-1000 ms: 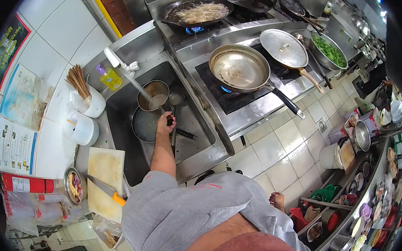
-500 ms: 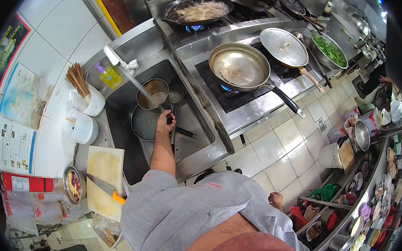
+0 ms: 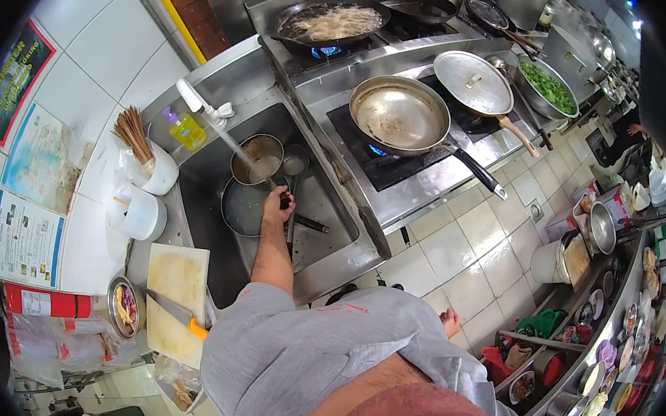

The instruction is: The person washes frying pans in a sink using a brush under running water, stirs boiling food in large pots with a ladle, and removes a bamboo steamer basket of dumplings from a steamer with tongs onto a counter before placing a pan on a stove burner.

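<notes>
My left hand (image 3: 278, 203) is closed around the dark handle of a small saucepan (image 3: 263, 147), held inside the steel sink (image 3: 330, 243). From the white tap (image 3: 191, 97), a pale stream of water reaches down into the saucepan, which has cloudy liquid in it. Underneath lies a frying pan (image 3: 241, 207), partly covered by the saucepan and my hand. A ladle (image 3: 296, 160) rests beside them in the sink. My right hand (image 3: 450, 322) hangs by my side, partly hidden by my grey shirt; its fingers look curled, with nothing seen in them.
On the stove, a frying pan (image 3: 399, 113) sits over a blue flame, beside a lidded pan (image 3: 474, 80). Food bubbles in a wok (image 3: 332, 22) behind. An orange-handled knife (image 3: 176, 313) lies on a cutting board (image 3: 180, 262). Shelves of bowls and pots line the right.
My left hand still holds the saucepan under the tap. My right hand has drawn slightly in toward my shirt, and the view has shifted a little.
</notes>
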`<state>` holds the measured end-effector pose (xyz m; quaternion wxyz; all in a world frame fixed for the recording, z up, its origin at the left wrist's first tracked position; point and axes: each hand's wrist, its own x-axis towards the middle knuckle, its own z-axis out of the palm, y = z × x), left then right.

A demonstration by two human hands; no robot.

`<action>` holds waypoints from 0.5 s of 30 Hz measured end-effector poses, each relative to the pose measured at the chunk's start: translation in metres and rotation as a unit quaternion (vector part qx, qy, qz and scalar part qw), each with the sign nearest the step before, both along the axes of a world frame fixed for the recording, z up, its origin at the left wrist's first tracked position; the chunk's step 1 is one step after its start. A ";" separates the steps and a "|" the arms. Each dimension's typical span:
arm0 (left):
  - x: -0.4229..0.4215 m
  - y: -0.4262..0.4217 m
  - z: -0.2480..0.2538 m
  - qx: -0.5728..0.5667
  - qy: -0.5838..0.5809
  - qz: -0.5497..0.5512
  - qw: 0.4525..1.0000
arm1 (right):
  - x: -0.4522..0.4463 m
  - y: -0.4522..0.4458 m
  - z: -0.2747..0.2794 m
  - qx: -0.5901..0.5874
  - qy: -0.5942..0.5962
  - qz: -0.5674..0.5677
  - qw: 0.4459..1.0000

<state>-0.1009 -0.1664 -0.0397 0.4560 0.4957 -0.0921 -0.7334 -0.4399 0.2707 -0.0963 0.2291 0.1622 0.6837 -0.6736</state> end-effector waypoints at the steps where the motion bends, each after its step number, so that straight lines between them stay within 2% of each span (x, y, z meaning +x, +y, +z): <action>1: 0.000 -0.001 -0.002 0.003 0.000 -0.004 1.000 | -0.003 0.007 -0.004 -0.001 0.001 0.000 1.000; 3: -0.001 -0.001 -0.004 0.006 0.001 -0.008 1.000 | -0.009 0.027 -0.016 0.141 0.093 0.174 0.970; 4: -0.002 0.000 -0.003 0.004 -0.001 -0.003 1.000 | -0.021 0.047 -0.043 0.167 0.145 0.296 0.929; 5: -0.003 0.000 -0.002 0.001 -0.004 0.002 1.000 | -0.032 0.064 -0.072 0.197 0.154 0.349 0.903; 8: -0.004 0.002 0.005 0.007 -0.001 -0.005 1.000 | -0.055 0.114 -0.205 0.285 0.119 0.446 0.840; 10: -0.002 -0.001 0.002 0.010 0.003 -0.010 1.000 | -0.061 0.124 -0.230 0.296 0.094 0.467 0.828; 11: -0.001 -0.001 -0.001 0.015 0.006 -0.017 1.000 | -0.062 0.127 -0.226 0.297 0.077 0.473 0.826; 15: -0.005 0.001 0.001 0.008 -0.009 0.001 1.000 | -0.053 0.085 -0.109 0.286 0.099 0.476 0.826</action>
